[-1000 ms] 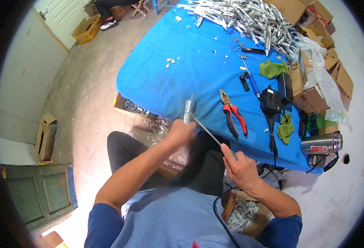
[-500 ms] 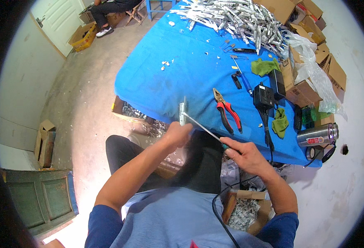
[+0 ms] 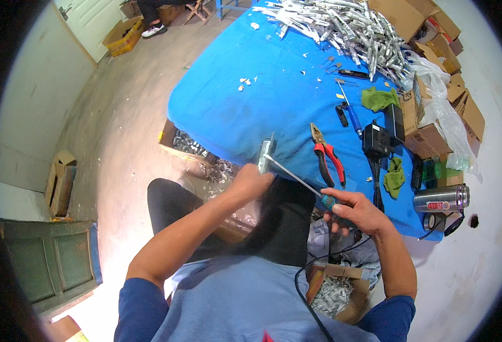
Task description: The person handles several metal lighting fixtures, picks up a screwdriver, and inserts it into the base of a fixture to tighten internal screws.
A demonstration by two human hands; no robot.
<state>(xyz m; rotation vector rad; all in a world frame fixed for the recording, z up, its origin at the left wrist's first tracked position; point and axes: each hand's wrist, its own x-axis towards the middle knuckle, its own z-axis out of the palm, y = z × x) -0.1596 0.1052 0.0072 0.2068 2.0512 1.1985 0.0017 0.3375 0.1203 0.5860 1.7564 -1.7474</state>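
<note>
The left hand (image 3: 250,181) still grips a small metal part (image 3: 267,153) at the blue table's (image 3: 251,114) near edge. The right hand's (image 3: 353,210) fingers stay closed on a screwdriver (image 3: 296,179), its tip now seated against the part, so the driving seems underway.

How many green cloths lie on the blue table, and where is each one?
2. One green cloth lies near the far right edge, beside the cardboard boxes. The other green cloth lies nearer the person, just right of the black cable. Clutter may hide more.
</note>
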